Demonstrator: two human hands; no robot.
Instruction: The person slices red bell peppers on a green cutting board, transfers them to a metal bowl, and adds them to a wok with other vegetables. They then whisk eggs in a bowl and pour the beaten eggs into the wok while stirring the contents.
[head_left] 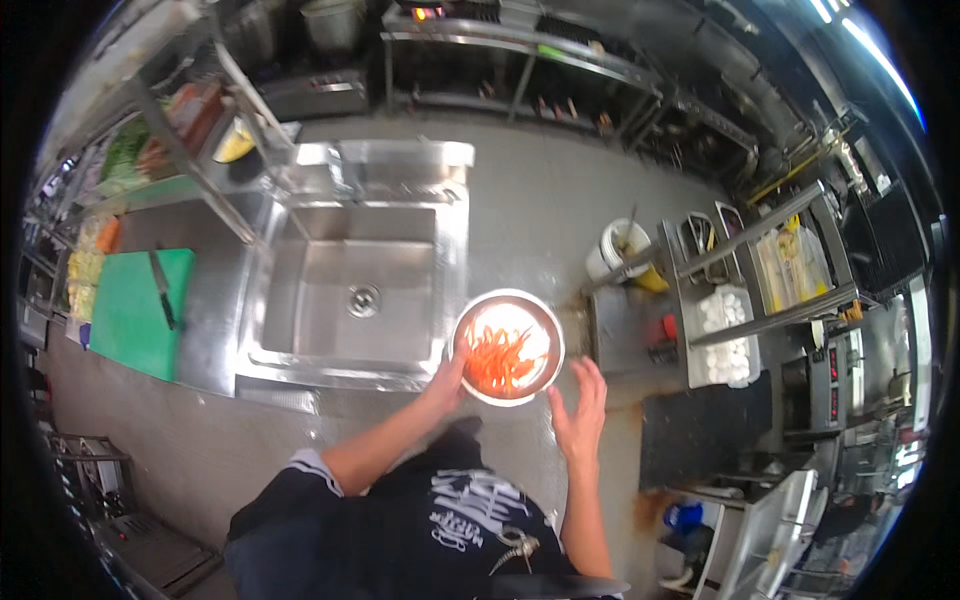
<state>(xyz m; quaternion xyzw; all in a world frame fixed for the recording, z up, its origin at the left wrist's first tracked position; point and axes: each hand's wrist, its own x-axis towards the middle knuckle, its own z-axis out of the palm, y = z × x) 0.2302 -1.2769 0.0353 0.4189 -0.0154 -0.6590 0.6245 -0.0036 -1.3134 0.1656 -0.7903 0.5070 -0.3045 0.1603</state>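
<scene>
A round steel bowl holds orange strips, likely cut carrot, and is carried in the air beside the steel sink. My left hand grips the bowl's near-left rim. My right hand hovers just right of the bowl with its fingers spread, not touching it.
A green cutting board with a dark knife lies left of the sink. Trays of vegetables sit on the far-left shelf. A white bucket, a steel rack with containers and a tray of white items stand to the right.
</scene>
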